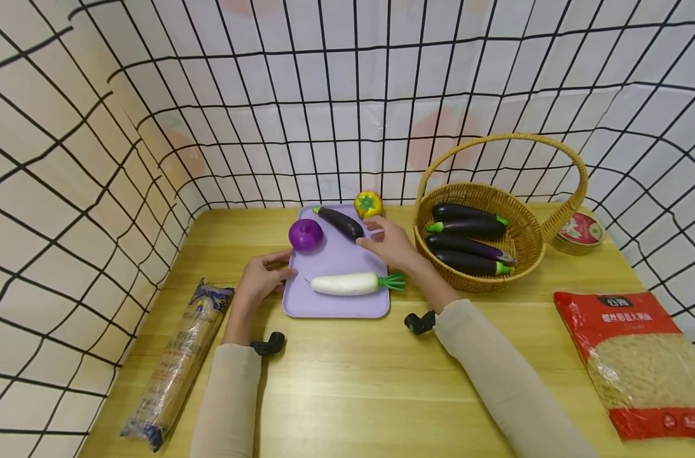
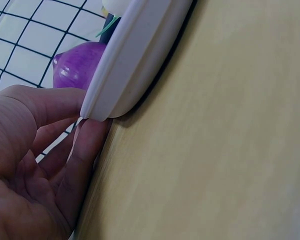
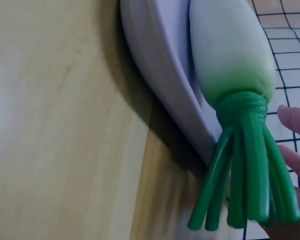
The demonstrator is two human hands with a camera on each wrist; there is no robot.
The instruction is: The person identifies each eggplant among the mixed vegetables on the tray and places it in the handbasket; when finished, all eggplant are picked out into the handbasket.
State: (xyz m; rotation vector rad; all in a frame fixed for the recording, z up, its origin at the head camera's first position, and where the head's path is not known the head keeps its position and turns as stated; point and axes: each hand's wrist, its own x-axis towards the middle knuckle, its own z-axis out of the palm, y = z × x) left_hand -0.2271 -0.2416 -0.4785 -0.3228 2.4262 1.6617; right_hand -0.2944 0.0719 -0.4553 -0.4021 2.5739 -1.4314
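Note:
A lilac tray (image 1: 336,305) lies on the table, carrying a purple onion (image 1: 306,235), an eggplant (image 1: 340,222) and a white radish (image 1: 347,284) with green leaf stalks over the right rim. My left hand (image 1: 261,275) pinches the tray's left edge, its thumb on the rim (image 2: 97,95) and a finger below. Over the tray's right side, my right hand (image 1: 390,243) has thumb and fingers apart, close to the eggplant's blunt end; whether they touch cannot be told. In the right wrist view, the radish leaves (image 3: 247,165) partly cover this hand (image 3: 297,150).
A yellow bell pepper (image 1: 369,204) sits at the tray's far right corner. On the right stand a wicker basket (image 1: 473,283) holding several eggplants, a round tin (image 1: 580,234) and a red pasta bag (image 1: 639,362). Packaged noodles (image 1: 181,362) lie left. Black grid mesh (image 1: 324,114) encloses the table.

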